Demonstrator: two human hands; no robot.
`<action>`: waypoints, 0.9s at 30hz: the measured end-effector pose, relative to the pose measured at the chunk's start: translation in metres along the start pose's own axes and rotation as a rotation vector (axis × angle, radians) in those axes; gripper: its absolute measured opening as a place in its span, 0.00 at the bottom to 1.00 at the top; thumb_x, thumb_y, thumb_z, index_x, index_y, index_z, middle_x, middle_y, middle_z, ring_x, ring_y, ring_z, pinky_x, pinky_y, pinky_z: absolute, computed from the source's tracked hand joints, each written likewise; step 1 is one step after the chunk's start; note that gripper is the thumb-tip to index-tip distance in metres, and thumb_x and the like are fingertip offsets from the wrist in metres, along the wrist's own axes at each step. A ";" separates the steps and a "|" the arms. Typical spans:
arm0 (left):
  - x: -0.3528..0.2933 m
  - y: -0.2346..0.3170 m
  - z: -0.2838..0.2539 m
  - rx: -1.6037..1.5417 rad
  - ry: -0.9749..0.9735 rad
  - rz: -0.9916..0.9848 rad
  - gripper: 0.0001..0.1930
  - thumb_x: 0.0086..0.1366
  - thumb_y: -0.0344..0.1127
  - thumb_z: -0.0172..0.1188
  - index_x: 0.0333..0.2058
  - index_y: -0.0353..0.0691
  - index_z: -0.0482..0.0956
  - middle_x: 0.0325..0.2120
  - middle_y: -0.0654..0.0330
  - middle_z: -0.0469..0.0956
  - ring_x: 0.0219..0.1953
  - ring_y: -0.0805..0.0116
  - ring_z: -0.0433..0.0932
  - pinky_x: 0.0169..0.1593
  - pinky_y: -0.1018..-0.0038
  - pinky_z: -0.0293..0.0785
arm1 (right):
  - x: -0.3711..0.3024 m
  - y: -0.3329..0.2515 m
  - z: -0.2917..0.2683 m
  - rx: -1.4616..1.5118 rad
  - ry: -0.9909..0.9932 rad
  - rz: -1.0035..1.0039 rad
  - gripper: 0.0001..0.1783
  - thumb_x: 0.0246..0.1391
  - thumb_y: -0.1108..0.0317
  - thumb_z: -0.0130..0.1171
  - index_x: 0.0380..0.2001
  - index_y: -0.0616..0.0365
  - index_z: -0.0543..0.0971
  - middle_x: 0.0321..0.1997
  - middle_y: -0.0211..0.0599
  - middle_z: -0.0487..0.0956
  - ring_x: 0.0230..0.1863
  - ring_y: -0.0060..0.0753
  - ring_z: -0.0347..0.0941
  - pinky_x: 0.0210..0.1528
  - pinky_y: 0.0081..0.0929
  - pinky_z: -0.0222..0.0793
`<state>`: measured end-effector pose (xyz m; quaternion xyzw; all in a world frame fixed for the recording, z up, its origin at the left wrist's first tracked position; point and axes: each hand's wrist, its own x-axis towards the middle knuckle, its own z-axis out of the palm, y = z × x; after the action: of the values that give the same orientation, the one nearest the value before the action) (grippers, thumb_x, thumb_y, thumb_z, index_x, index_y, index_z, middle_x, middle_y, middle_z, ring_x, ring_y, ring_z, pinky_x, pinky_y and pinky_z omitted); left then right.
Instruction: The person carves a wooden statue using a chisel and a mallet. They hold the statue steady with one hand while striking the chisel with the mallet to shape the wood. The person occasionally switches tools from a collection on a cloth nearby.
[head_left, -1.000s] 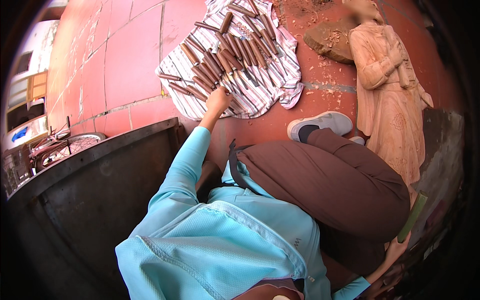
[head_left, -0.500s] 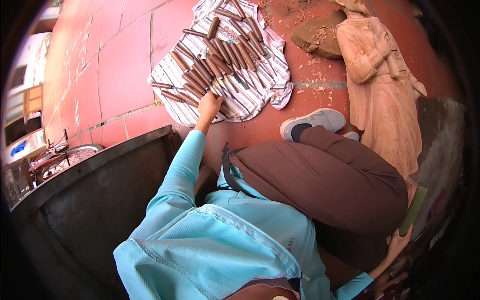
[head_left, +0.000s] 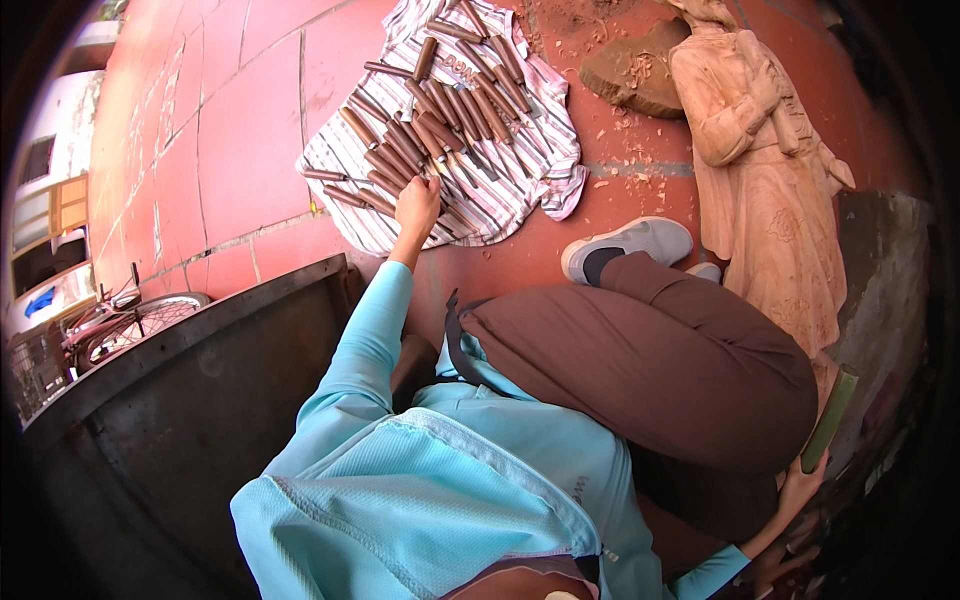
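Note:
My left hand (head_left: 417,208) reaches down to the near edge of a striped cloth (head_left: 350,225), its fingers pinched together among carving chisels (head_left: 465,110). What sits between those fingertips is too small to make out. Several chisels with brown wooden handles lie side by side there, many with metal blades pointing toward the near right. Low at the right, my right hand (head_left: 797,487) is wrapped around the lower end of a green bar (head_left: 832,415), held upright beside my knee. Just beyond the bar lies a carved wooden statue (head_left: 765,170) of a robed figure.
Wood shavings (head_left: 625,190) are scattered on the red tile floor (head_left: 250,110). A rough wooden block (head_left: 630,75) lies by the statue. A dark metal bin or panel (head_left: 190,390) rises at my left, with a bicycle (head_left: 135,320) behind it. My shoe (head_left: 630,245) is beside the cloth.
My left hand has moved slightly up among the chisel handles, its fingers now more upright. The right hand and the green bar are nearly unmoved.

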<state>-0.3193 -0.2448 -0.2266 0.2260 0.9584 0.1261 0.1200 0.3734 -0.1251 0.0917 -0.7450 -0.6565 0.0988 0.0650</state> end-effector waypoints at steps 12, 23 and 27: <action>0.024 -0.003 -0.002 -0.820 -0.428 -0.315 0.12 0.56 0.30 0.63 0.36 0.33 0.73 0.24 0.59 0.78 0.24 0.70 0.79 0.25 0.77 0.75 | -0.009 0.001 0.000 0.055 -0.001 0.008 0.28 0.49 0.68 0.63 0.53 0.65 0.68 0.48 0.44 0.74 0.48 0.35 0.69 0.52 0.29 0.62; -0.110 0.277 -0.106 -1.282 -0.802 0.404 0.17 0.59 0.21 0.58 0.42 0.37 0.60 0.34 0.55 0.73 0.34 0.66 0.79 0.35 0.75 0.81 | 0.007 -0.066 -0.005 0.116 0.123 0.062 0.27 0.44 0.72 0.64 0.51 0.60 0.71 0.44 0.43 0.78 0.47 0.33 0.74 0.49 0.28 0.67; -0.182 0.362 -0.101 -1.270 -1.145 0.664 0.20 0.63 0.23 0.54 0.45 0.41 0.51 0.37 0.52 0.71 0.34 0.65 0.79 0.37 0.72 0.82 | 0.000 -0.062 -0.007 0.225 0.133 0.057 0.27 0.44 0.74 0.63 0.51 0.61 0.72 0.44 0.44 0.78 0.47 0.32 0.74 0.48 0.27 0.67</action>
<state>-0.0444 -0.0342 0.0064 0.4094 0.3891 0.5258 0.6360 0.3151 -0.1166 0.1123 -0.7561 -0.6142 0.1242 0.1887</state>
